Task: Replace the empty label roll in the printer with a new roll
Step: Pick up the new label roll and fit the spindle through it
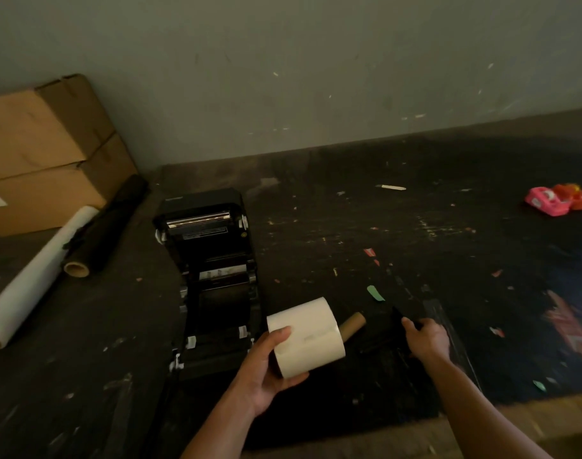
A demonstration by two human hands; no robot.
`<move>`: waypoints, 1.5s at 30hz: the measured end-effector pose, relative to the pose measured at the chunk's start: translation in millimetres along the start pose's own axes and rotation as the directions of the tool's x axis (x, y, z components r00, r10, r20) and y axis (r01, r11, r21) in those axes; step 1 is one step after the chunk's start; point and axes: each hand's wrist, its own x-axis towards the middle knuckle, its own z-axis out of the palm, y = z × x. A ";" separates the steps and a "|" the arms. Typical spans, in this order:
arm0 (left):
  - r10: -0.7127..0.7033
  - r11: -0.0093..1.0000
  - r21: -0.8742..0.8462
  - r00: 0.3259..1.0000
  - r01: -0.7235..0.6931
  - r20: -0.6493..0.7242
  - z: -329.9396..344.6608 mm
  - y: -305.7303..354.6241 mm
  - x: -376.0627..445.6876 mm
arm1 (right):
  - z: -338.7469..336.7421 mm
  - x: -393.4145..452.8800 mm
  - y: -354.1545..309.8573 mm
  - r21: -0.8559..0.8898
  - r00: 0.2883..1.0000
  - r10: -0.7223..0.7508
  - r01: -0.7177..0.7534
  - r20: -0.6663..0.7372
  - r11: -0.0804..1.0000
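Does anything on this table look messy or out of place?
Yes. Small torn scraps of paper are scattered over the dark table right of the open printer. A bare cardboard core lies loose behind the new label roll held in the left hand.

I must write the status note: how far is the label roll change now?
Done: the printer is open, and a bare cardboard core lies on the table. In hand: the left hand holds the new roll; the right hand touches something dark, unclear. Left: seating the roll and closing the lid.
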 end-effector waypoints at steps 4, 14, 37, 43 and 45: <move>-0.003 1.000 -0.002 1.000 0.003 0.010 -2.4 2.3 -1.2 | -1.8 -8.8 1.6 0.123 1.000 0.008 -0.009 0.012 0.992; 0.030 0.999 -0.031 0.996 -0.028 0.083 8.0 11.3 -0.7 | -28.7 -39.8 -10.6 0.402 0.954 -0.171 0.260 -0.245 0.878; 0.013 0.938 -0.336 0.960 0.085 0.279 13.5 2.6 -1.5 | -45.3 -109.0 -73.2 0.517 0.825 -0.509 0.556 -0.245 0.651; 0.022 0.942 -0.324 0.951 0.084 0.309 13.3 2.4 -2.5 | -48.1 -112.1 -85.1 0.490 0.807 -0.539 0.581 -0.241 0.650; 0.020 0.942 -0.324 0.951 0.085 0.309 13.2 2.6 -2.5 | -50.2 -112.3 -89.1 0.490 0.798 -0.554 0.591 -0.237 0.641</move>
